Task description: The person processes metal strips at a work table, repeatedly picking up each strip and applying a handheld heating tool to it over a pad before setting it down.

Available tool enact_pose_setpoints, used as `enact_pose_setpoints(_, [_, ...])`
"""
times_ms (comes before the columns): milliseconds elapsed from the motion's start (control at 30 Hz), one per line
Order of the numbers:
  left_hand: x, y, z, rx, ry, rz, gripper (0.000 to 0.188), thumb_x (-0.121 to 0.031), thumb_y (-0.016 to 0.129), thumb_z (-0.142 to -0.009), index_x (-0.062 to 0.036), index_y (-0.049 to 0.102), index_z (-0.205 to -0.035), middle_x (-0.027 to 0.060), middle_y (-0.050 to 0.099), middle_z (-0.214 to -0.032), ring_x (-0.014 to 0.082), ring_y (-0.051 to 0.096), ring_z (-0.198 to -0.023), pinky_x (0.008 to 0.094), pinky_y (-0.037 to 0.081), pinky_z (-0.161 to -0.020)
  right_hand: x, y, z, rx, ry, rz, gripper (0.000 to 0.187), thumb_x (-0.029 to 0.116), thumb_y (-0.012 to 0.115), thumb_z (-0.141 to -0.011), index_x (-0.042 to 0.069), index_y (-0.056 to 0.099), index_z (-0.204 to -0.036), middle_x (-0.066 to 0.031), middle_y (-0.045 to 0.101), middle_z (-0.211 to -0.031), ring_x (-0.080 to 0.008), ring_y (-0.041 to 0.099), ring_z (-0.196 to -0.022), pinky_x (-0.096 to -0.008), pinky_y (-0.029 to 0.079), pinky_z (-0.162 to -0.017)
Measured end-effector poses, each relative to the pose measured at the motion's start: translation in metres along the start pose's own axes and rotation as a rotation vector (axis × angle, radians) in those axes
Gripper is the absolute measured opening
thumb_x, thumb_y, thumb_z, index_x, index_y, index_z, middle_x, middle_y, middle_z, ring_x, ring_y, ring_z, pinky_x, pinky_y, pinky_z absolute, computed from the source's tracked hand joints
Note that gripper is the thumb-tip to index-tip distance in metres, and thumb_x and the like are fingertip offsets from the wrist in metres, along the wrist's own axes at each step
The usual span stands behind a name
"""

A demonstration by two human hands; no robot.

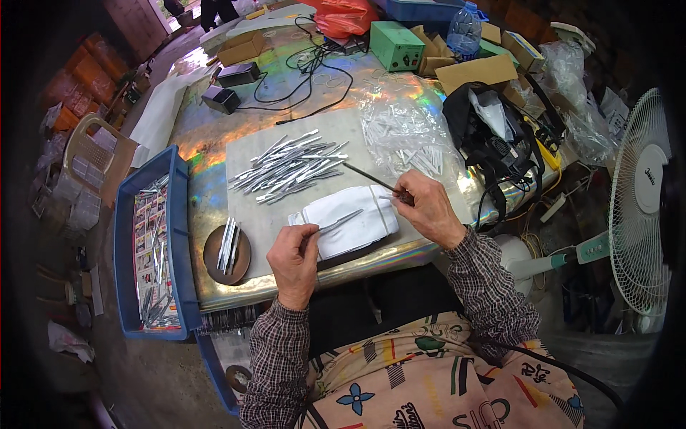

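Note:
Pinched in my left hand (293,263) is a slim silver metal piece (343,220), pointing right across a folded white cloth pad (361,239). Bands appear to run around the pad near its two ends. My right hand (430,209) grips a thin dark rod-shaped tool (366,175) at the pad's right end, its tip slanting up and left. Beyond the pad, a loose heap of similar silver pieces (286,168) lies on a grey sheet (246,207). Several more pieces rest across a round brown dish (211,263) left of my left hand.
A blue tray (187,250) with more silver pieces stands at the left. Farther right lie a clear plastic bag (400,118) of pieces and a black bag (464,107). A green box (395,46), cables (314,79) and a water bottle (464,32) are at the back; a fan (647,186) stands right.

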State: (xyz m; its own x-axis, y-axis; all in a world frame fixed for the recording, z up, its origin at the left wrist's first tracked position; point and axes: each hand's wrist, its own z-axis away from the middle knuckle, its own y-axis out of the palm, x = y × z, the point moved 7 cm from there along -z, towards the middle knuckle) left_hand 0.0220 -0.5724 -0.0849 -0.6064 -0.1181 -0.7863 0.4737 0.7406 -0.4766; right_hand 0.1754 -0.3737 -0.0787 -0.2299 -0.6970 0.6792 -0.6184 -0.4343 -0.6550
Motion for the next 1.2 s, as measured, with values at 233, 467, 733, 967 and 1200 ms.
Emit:
enact_pose_setpoints(233, [-0.006,0.003,0.003,0.007,0.226,-0.237,0.017,0.003,0.067,-0.08,-0.0015,0.067,-0.097,0.0126,0.064,-0.087,0.0294,0.064,-0.075,0.0362,0.052,-0.066,0.032,0.018,0.003,0.063,-0.103,0.045,0.011,0.009,0.067,-0.081,0.003,0.061,-0.088,-0.0126,0.057,-0.08,-0.0336,0.061,-0.074,-0.0415,0.048,-0.064])
enact_pose_setpoints(467, [-0.002,0.004,0.006,0.037,0.176,-0.264,0.014,0.0,0.069,-0.079,-0.0028,0.066,-0.092,0.0114,0.063,-0.086,0.0295,0.064,-0.076,0.0371,0.052,-0.065,0.048,0.027,0.005,0.096,-0.196,0.126,0.009,0.006,0.069,-0.081,0.003,0.063,-0.088,-0.0095,0.058,-0.081,-0.0289,0.061,-0.068,-0.0381,0.048,-0.059])
enact_pose_setpoints(733, [0.0,0.005,0.008,0.025,0.151,-0.241,0.014,0.0,0.069,-0.077,-0.0036,0.068,-0.091,0.01,0.063,-0.087,0.028,0.064,-0.076,0.0366,0.052,-0.065,0.061,0.043,0.009,0.103,-0.27,0.164,0.005,0.006,0.062,-0.081,0.006,0.062,-0.087,-0.0105,0.057,-0.085,-0.0313,0.064,-0.07,-0.0412,0.052,-0.062])
enact_pose_setpoints(967, [0.001,0.004,0.008,-0.008,0.154,-0.234,0.015,0.002,0.068,-0.076,-0.004,0.068,-0.09,0.0099,0.063,-0.087,0.028,0.064,-0.077,0.0367,0.052,-0.065,0.071,0.061,0.004,0.141,-0.299,0.288,0.006,0.007,0.063,-0.082,0.006,0.063,-0.088,-0.0066,0.058,-0.087,-0.0265,0.064,-0.068,-0.0365,0.051,-0.057])
enact_pose_setpoints(1200, [0.006,0.004,0.009,-0.018,0.126,-0.217,0.014,0.001,0.068,-0.076,-0.0039,0.067,-0.089,0.0106,0.063,-0.087,0.0293,0.064,-0.077,0.0377,0.052,-0.066,0.073,0.072,0.002,0.147,-0.317,0.282,0.004,0.007,0.063,-0.083,0.006,0.06,-0.086,-0.0067,0.057,-0.088,-0.0264,0.063,-0.068,-0.0365,0.052,-0.057])
